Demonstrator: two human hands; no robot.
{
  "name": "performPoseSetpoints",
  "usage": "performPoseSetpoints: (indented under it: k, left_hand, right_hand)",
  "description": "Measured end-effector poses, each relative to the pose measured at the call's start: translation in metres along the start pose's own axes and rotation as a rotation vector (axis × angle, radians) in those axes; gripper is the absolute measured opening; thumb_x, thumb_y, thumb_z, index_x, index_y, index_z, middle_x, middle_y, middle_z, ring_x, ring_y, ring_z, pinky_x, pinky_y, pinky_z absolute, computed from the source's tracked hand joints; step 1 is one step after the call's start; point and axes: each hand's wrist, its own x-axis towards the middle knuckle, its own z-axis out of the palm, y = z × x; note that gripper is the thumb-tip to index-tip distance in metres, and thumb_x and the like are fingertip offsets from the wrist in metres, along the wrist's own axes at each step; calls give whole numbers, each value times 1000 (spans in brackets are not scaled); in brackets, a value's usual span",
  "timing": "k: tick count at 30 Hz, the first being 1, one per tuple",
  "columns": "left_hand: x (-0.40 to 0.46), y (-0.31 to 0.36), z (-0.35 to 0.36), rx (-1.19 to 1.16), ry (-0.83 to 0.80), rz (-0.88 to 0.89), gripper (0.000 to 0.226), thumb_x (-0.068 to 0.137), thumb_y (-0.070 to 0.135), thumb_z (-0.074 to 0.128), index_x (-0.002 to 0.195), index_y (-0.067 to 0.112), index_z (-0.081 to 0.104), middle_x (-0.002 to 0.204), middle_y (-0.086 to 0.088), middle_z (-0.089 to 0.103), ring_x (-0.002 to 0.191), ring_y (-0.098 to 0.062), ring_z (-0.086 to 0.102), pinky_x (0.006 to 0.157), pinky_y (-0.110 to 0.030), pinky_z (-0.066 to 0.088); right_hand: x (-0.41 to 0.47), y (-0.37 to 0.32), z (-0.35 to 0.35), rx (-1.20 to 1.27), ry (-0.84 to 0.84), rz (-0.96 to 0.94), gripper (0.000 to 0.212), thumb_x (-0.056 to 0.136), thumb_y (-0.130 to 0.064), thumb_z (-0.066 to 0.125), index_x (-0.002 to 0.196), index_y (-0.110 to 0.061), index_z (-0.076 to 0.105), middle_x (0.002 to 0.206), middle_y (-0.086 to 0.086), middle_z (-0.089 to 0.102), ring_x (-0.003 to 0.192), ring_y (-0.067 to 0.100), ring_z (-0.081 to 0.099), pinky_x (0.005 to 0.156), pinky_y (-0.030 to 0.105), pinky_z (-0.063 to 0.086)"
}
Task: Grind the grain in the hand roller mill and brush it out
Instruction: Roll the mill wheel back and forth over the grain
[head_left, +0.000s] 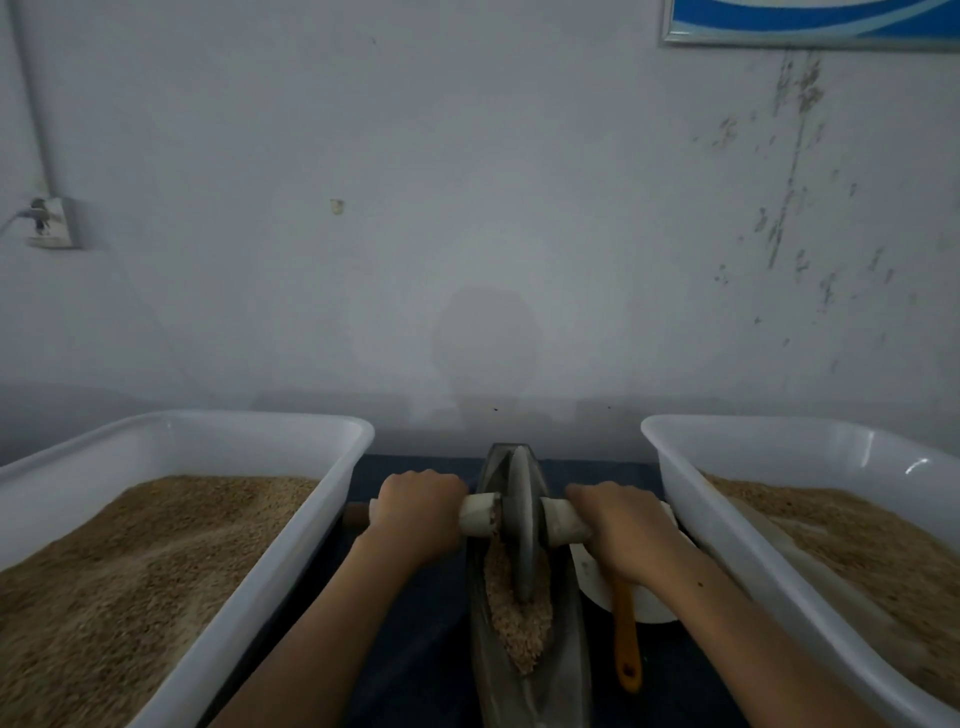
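While gripping the pale axle handle (480, 514) on each side of the grinding wheel (521, 525), seen from above: left hand (415, 512) with fingers curled fully round the handle left of the wheel, right hand (621, 530) likewise wrapped round the handle right of the wheel, knuckles up. Wheel itself: thin grey stone or metal disc, standing upright on edge, set in the narrow boat-shaped trough (524, 675) of the hand roller mill, dark grey and long, pointing away toward the wall (467, 208). Below the wheel, inside the trough: coarse tan grain (517, 623), partly crushed, heaped along the groove and touching the wheel's lower edge. Left of the wheel: large white plastic tub (332, 441) filled with tan grain. Right of the wheel: matching white tub (675, 452), also holding grain. Just right of the wheel, under the right wrist: white round bowl (644, 608) with an orange handle (626, 639) of a tool lying across it, head hidden, so cannot tell what kind. Beneath the wheel and trough: dark blue cloth-covered surface (415, 649). Behind the wheel: scuffed pale wall with a socket (49, 223) far left.
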Motion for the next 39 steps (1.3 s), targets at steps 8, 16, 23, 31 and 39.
performPoseSetpoints:
  k: [8,16,23,31,39]
  left_hand:
    - [-2,0,3,-31,19,-34,24,87,30,59,108,22,56,103,0,63,93,-18,59,71,-28,36]
    - [-4,-4,-9,-108,-286,55,41,82,30,67,119,17,58,111,-7,64,102,-23,60,82,-33,45]
    - [-1,-1,-3,-45,-120,24,32,84,31,63,113,19,59,105,-3,65,96,-21,61,74,-30,41]
    - [2,-4,6,-56,-8,8,27,87,33,59,111,21,57,104,-1,63,94,-19,60,77,-30,42]
    - [1,-5,-3,-109,-245,41,41,80,33,68,117,17,58,108,-5,65,98,-22,61,75,-30,41]
  right_hand:
    - [-1,-4,8,-45,171,-23,21,86,-11,55,102,-23,46,104,-3,61,95,19,58,76,30,32]
    - [1,3,-9,-21,-172,-59,35,86,-13,58,119,-22,57,113,3,62,101,20,60,74,27,41]
    - [-2,2,-3,36,2,-45,20,89,-24,59,108,-26,55,108,-1,63,98,19,60,74,28,39]
    - [0,-3,5,-46,184,-47,17,90,-22,58,102,-24,46,106,-4,63,98,20,59,79,30,33]
    - [1,3,-7,-33,-94,-56,27,86,-15,58,112,-22,57,111,3,61,101,21,59,74,28,40]
